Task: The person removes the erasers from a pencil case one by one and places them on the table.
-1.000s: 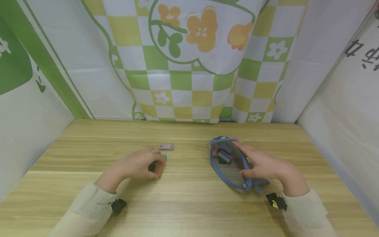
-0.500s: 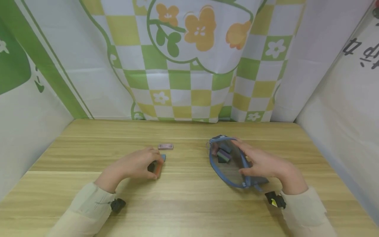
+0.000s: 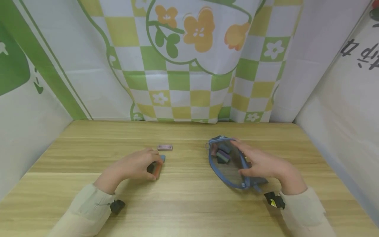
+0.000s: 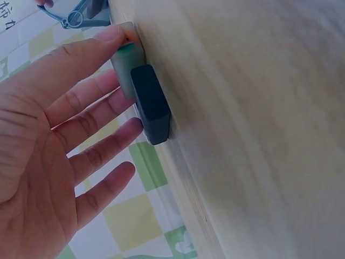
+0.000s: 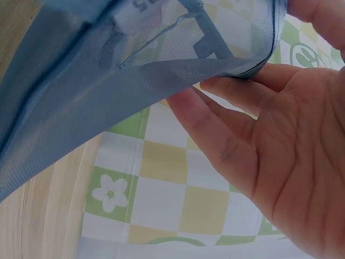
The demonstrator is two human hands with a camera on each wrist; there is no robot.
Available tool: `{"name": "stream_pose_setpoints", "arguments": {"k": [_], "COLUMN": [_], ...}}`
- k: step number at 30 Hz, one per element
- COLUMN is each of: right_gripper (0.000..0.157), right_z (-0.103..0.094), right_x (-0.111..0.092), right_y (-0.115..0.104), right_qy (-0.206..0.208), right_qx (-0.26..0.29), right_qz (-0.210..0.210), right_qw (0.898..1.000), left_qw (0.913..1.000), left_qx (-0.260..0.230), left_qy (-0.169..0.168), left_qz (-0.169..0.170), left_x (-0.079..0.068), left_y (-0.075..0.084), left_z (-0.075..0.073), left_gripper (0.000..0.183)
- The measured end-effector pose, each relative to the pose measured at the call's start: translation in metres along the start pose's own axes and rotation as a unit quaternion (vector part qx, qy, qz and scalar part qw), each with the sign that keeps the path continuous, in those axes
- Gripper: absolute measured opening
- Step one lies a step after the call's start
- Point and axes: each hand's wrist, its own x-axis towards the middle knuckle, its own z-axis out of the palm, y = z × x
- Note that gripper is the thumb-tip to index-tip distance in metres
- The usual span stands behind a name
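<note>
In the head view my left hand pinches a small orange block between thumb and fingertips, low over the table. A dark block stands close to those fingertips in the left wrist view, beside a grey-green block face under the thumb; whether this is the orange block's other side I cannot tell. A blue block end peeks out past the fingers. My right hand grips the side of a blue mesh zip pouch, its mouth spread wide. Several small blocks lie inside the pouch.
A pale pink block lies on the wooden table behind the left hand. A checked curtain hangs along the table's far edge, and white cloth walls close in the sides.
</note>
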Motion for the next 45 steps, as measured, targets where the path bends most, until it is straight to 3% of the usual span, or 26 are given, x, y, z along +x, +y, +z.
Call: {"name": "stream_pose_setpoints", "arguments": {"k": [5,20,24,27,32,45], "right_gripper": [0.091,0.090,0.089,0.089,0.090,0.090], "right_z": [0.000,0.000,-0.001,-0.001,-0.001,-0.001], "right_x": [0.000,-0.001,0.000,0.000,0.001,0.001], "right_y": [0.001,0.001,-0.001,-0.002,-0.001,0.000], "right_qy": [-0.005,0.007,0.008,0.005,-0.003,-0.001], "right_qx": [0.004,-0.003,-0.017,-0.020,-0.011,-0.010], "right_qz": [0.004,-0.008,-0.009,-0.007,-0.001,0.003], "right_qw": [1.000,1.000,1.000,1.000,1.000,1.000], "left_qw": [0.9999,0.9995,0.9992,0.9992,0.9992,0.9956], "left_qx": [-0.010,-0.030,-0.035,-0.031,-0.014,-0.007], "left_qy": [-0.004,-0.010,-0.007,0.005,0.031,0.071], "left_qz": [0.007,0.006,0.016,0.023,0.020,0.061], "left_x": [0.000,0.003,0.005,0.006,0.009,0.028], "left_y": [-0.001,-0.002,-0.003,-0.003,0.000,0.012], "left_z": [0.000,-0.009,-0.013,-0.013,-0.012,-0.009], "left_gripper": [0.037,0.050,0.029,0.026,0.048,0.040]}}
